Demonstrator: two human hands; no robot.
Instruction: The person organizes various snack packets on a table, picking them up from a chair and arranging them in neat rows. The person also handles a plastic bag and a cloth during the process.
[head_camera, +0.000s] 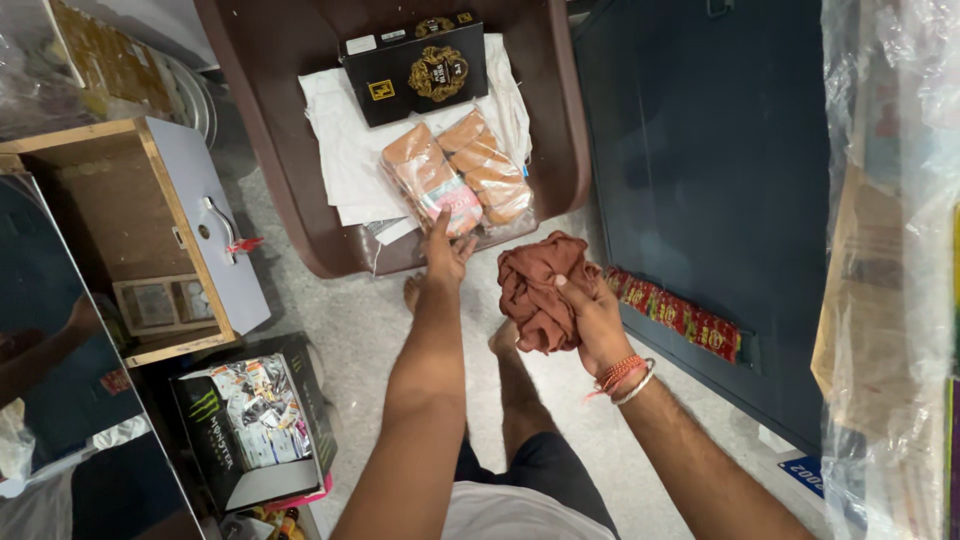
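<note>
My left hand (446, 252) reaches forward and rests its fingers on the near end of a clear packet of brown buns (455, 175), which lies on white papers (345, 150) on a dark brown plastic chair seat (300, 215). A black box with a gold emblem (415, 70) lies behind the packet. My right hand (590, 318), with red thread and a metal bangle at the wrist, grips a crumpled rust-brown cloth (540, 285) held above the floor, beside the chair's front edge.
An open wooden drawer with a grey metal front (195, 225) stands to the left. Below it sits a black carton full of small packets (255, 415). A dark blue cabinet (720, 170) with a red strip stands to the right, and plastic-wrapped goods (890, 270) beyond it. My bare feet stand on the grey floor.
</note>
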